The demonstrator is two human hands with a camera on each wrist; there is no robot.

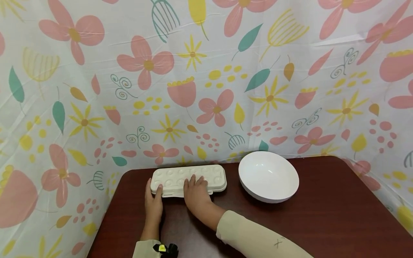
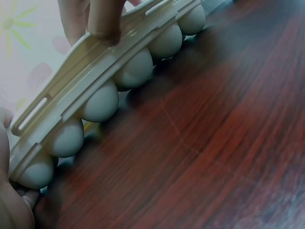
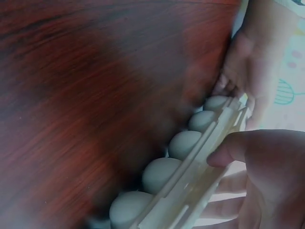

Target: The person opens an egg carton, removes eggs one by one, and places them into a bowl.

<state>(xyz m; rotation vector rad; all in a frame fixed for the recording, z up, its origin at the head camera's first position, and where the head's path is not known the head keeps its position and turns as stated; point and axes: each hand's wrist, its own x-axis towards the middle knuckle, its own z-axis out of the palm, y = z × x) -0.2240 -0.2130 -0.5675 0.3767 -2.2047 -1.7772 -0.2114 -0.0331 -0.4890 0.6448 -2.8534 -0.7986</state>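
Note:
A cream egg carton [image 1: 188, 178] with a dimpled lid lies lengthwise near the table's back edge, its lid down. Below its rim, a row of pale egg-shaped rounds [image 2: 133, 70] shows; whether they are eggs or moulded cups I cannot tell. My left hand [image 1: 153, 208] grips the carton's left end, and in the right wrist view the left hand [image 3: 243, 67] has its fingers curled at that end. The right hand [image 1: 197, 195] rests on the lid with its fingers extended, and its thumb [image 3: 226, 152] touches the front rim.
A white round bowl [image 1: 267, 177] stands to the carton's right on the dark red-brown table [image 1: 322, 215]. Directly behind the table hangs a flower-patterned cloth [image 1: 216, 107].

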